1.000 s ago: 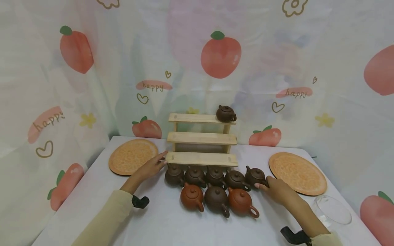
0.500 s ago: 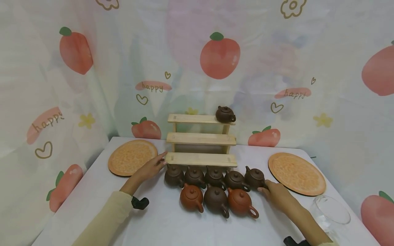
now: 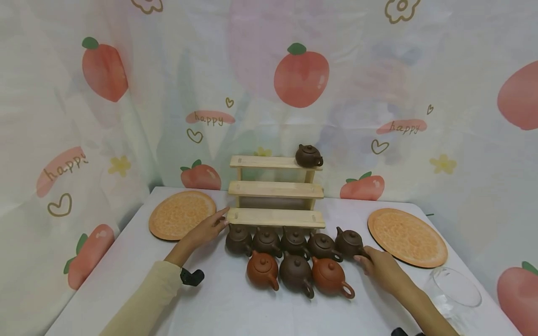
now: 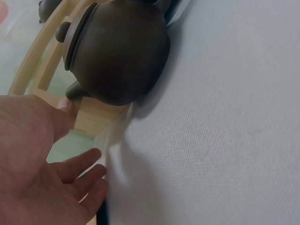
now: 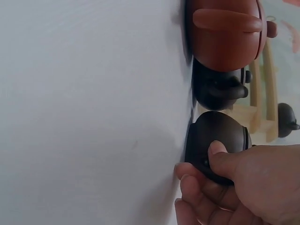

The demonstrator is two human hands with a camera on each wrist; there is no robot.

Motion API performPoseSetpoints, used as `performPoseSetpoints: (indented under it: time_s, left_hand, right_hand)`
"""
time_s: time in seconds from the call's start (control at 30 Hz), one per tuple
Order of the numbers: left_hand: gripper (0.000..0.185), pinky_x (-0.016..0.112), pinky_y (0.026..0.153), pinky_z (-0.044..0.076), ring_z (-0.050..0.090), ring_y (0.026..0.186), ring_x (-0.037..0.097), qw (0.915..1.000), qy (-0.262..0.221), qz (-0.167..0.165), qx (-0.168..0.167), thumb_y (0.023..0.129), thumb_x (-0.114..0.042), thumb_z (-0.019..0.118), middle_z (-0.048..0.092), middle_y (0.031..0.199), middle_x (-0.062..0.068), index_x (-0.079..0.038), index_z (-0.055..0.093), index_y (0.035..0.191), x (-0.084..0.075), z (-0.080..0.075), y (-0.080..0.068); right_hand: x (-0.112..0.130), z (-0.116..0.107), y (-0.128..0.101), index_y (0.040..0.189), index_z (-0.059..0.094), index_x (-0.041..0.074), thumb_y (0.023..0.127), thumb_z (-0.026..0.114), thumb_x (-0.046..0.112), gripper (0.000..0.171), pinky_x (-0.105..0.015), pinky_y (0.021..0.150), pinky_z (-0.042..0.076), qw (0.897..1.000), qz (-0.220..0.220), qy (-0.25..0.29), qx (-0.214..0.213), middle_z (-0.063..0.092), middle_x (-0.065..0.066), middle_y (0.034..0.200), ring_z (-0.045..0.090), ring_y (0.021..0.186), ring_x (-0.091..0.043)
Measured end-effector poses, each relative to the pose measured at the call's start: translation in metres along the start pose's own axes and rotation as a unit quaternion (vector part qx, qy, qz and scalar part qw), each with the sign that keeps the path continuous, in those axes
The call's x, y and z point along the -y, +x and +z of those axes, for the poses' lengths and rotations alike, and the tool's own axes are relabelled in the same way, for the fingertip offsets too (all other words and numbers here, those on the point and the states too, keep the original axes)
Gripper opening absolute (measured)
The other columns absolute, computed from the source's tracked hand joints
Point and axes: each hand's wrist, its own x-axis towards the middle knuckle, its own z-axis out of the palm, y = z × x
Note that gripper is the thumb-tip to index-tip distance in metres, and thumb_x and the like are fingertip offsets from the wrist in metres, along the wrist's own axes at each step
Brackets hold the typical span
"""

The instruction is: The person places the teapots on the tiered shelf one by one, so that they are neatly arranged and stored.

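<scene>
My right hand (image 3: 385,271) pinches the handle of a dark brown teapot (image 3: 348,241) at the right end of the back row of teapots. In the right wrist view the thumb lies against that teapot (image 5: 220,129), and it sits on the white cloth. My left hand (image 3: 206,230) reaches to the left end of the wooden rack's lowest shelf (image 3: 275,217), fingertips right at its edge. In the left wrist view its fingers (image 4: 77,164) are extended, with a dark teapot (image 4: 117,51) close above the thumb. Another dark teapot (image 3: 308,156) sits on the top shelf's right end.
Several dark teapots (image 3: 266,241) stand before the rack. Nearer lie a row of two reddish teapots (image 3: 262,269) and a dark one (image 3: 295,272). Round orange mats (image 3: 182,215) lie left and right (image 3: 407,238). A clear glass bowl (image 3: 456,287) stands at the right edge.
My right hand has shifted slightly nearer and now has its thumb and fingers at the teapot's handle. The left hand and the teapots stay in place.
</scene>
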Motion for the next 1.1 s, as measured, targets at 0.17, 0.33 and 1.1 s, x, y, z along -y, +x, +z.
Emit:
performPoseSetpoints:
  time_s: [0.17,0.33,1.1]
  left_hand:
    - [0.058,0.062,0.115,0.042,0.045,0.146,0.048,1.0,-0.001,-0.001,0.002,0.116,-0.023,0.044,0.044,0.16,0.03,-0.007,0.025,0.168,-0.002,0.0,-0.001]
    - [0.058,0.062,0.115,0.042,0.046,0.145,0.049,1.0,0.002,0.005,0.001,0.116,-0.022,0.044,0.046,0.158,0.032,-0.005,0.025,0.168,0.0,0.0,-0.001]
    - [0.057,0.062,0.116,0.041,0.045,0.146,0.048,0.9999,0.016,0.003,0.0,0.116,-0.02,0.044,0.043,0.161,0.029,-0.005,0.027,0.167,-0.004,-0.001,0.0]
  right_hand:
    - [0.0,0.0,-0.001,0.084,0.056,0.011,0.105,0.067,0.021,0.025,-0.028,0.059,0.039,1.0,-0.015,0.004,-0.024,0.052,0.006,0.064,0.047,0.062,-0.01]
    - [-0.002,0.002,-0.002,0.082,0.055,0.013,0.105,0.068,0.019,0.027,-0.026,0.059,0.038,0.999,-0.018,0.008,-0.04,0.051,0.007,0.063,0.046,0.06,-0.009]
    - [0.008,-0.006,0.001,0.082,0.054,0.013,0.104,0.068,0.017,0.027,-0.027,0.056,0.038,0.994,-0.055,0.012,-0.096,0.053,0.009,0.062,0.045,0.058,-0.009]
